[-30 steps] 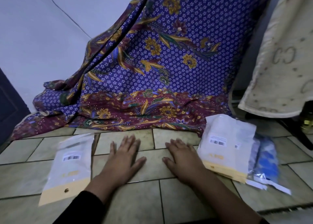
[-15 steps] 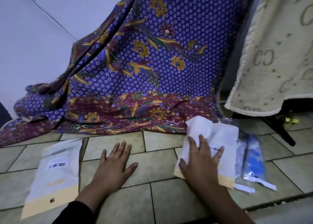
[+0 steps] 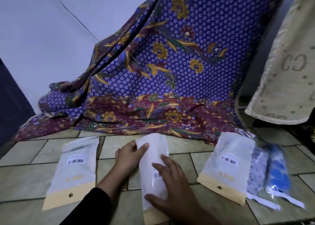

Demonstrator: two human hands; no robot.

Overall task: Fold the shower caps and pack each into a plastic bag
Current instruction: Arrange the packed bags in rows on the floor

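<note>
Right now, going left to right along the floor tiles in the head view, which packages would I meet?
Left plastic bag → middle plastic bag → right plastic bag → clear packets with grey and blue contents.

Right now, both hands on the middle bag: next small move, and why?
Probably release the middle bag and send the right hand to the blue shower caps at far right. The left hand pinches the bag's edge, the right lies flat on it, and no cap is out to fold yet.
</note>
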